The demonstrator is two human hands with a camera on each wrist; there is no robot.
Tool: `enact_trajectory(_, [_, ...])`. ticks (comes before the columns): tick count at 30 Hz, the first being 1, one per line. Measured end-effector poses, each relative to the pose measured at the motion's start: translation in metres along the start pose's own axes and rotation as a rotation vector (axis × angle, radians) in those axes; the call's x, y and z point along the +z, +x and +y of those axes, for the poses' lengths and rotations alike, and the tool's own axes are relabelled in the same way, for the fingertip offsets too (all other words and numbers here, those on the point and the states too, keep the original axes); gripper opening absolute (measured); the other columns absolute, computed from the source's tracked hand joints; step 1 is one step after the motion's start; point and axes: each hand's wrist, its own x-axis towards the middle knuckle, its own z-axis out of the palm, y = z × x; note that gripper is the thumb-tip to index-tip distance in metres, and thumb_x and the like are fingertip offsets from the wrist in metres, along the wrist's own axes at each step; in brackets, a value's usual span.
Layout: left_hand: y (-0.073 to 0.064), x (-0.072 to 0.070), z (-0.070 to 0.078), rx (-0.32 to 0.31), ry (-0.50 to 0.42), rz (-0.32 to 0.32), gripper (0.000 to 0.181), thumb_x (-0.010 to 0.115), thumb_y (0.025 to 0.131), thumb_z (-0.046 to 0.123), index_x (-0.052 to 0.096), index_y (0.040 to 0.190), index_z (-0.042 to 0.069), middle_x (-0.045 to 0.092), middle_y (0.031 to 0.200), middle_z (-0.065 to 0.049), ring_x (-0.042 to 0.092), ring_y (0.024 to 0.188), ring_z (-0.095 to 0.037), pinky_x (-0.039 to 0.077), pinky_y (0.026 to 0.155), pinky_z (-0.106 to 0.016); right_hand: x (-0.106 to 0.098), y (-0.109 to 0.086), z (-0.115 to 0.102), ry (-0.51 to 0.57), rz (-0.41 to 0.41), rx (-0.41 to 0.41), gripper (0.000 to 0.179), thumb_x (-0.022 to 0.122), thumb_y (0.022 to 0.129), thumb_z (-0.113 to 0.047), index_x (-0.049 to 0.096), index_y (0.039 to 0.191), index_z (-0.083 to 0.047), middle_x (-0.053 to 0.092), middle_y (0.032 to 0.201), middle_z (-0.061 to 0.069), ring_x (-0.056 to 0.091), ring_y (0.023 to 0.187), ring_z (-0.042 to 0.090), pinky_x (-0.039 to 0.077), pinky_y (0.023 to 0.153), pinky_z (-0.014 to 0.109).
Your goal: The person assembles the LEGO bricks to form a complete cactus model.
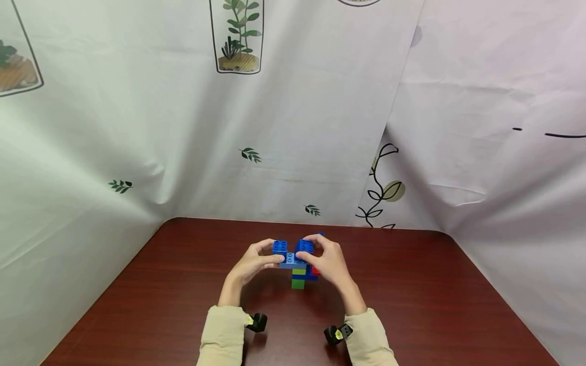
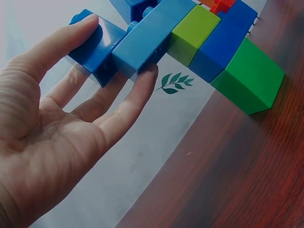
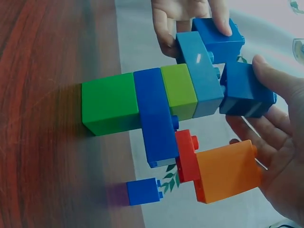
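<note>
A stack of toy building bricks stands upright on the table. Its green brick [image 3: 110, 104] is at the bottom, under a long dark blue brick [image 3: 154, 118], a lime brick [image 3: 178, 90] and a light blue brick [image 3: 202, 78]. My left hand [image 1: 249, 262] pinches a blue brick [image 2: 97, 52] at the light blue one's left end, thumb on its near side. With thumb and fingers, my right hand [image 1: 331, 262] grips another blue brick [image 3: 247, 89] at the right end, slightly tilted over the studs. Whether it is fully seated I cannot tell.
A red brick [image 3: 185, 154] and an orange brick [image 3: 228, 171] extend from the stack's right side, beneath the right hand. One small blue brick [image 3: 143, 192] stands apart on the dark wooden table [image 1: 183, 284]. Behind hangs a white patterned cloth [image 1: 297, 127].
</note>
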Motion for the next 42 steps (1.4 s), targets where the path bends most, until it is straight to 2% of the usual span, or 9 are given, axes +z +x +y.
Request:
enact_trajectory(12, [0.006, 0.0024, 0.0058, -0.002, 0.015, -0.006, 0.052, 0.07, 0.09, 0.018, 0.05, 0.132, -0.004, 0.06, 0.113, -0.007, 0.067, 0.089, -0.014, 0.057, 0.089, -0.031, -0.0021, 0.0016, -0.0012, -0.06, -0.007, 0.001, 0.038, 0.078, 0.082, -0.028, 0.066, 0.115, -0.014, 0.072, 0.107, 0.009, 0.067, 0.096, 0.026, 0.058, 0.081, 0.047])
enact_trajectory(19, [0.0068, 0.0025, 0.0062, -0.008, 0.013, -0.009, 0.054, 0.069, 0.09, 0.016, 0.048, 0.135, -0.005, 0.061, 0.112, -0.006, 0.067, 0.09, -0.013, 0.056, 0.09, -0.031, -0.0008, 0.0022, -0.0007, -0.129, -0.027, 0.0, 0.04, 0.075, 0.085, -0.035, 0.064, 0.119, -0.018, 0.071, 0.103, 0.005, 0.062, 0.087, 0.02, 0.055, 0.071, 0.032])
enact_trajectory(28, [0.0048, 0.0014, 0.0051, -0.025, 0.01, 0.016, 0.054, 0.071, 0.089, 0.019, 0.05, 0.134, -0.003, 0.061, 0.114, -0.007, 0.067, 0.091, -0.014, 0.056, 0.091, -0.033, 0.0018, 0.0039, -0.0044, -0.214, -0.049, -0.014, 0.041, 0.072, 0.086, -0.038, 0.064, 0.121, -0.018, 0.071, 0.107, 0.005, 0.061, 0.087, 0.015, 0.054, 0.072, 0.034])
enact_trajectory(33, [0.0039, -0.0001, 0.0041, -0.008, 0.008, 0.006, 0.054, 0.07, 0.09, 0.02, 0.05, 0.134, -0.004, 0.061, 0.113, -0.006, 0.067, 0.091, -0.015, 0.056, 0.091, -0.032, 0.0017, 0.005, -0.0087, -0.222, -0.061, 0.007, 0.041, 0.074, 0.085, -0.037, 0.065, 0.121, -0.019, 0.071, 0.11, 0.005, 0.063, 0.089, 0.016, 0.055, 0.074, 0.035])
enact_trajectory(42, [-0.001, 0.0016, -0.0005, -0.02, 0.002, 0.012, 0.051, 0.07, 0.09, 0.02, 0.052, 0.131, -0.004, 0.063, 0.111, -0.002, 0.066, 0.093, -0.016, 0.056, 0.093, -0.035, 0.0028, 0.0014, -0.0077, -0.252, -0.082, 0.009, 0.04, 0.074, 0.084, -0.039, 0.067, 0.118, -0.019, 0.071, 0.09, 0.001, 0.053, 0.075, 0.01, 0.044, 0.061, 0.023])
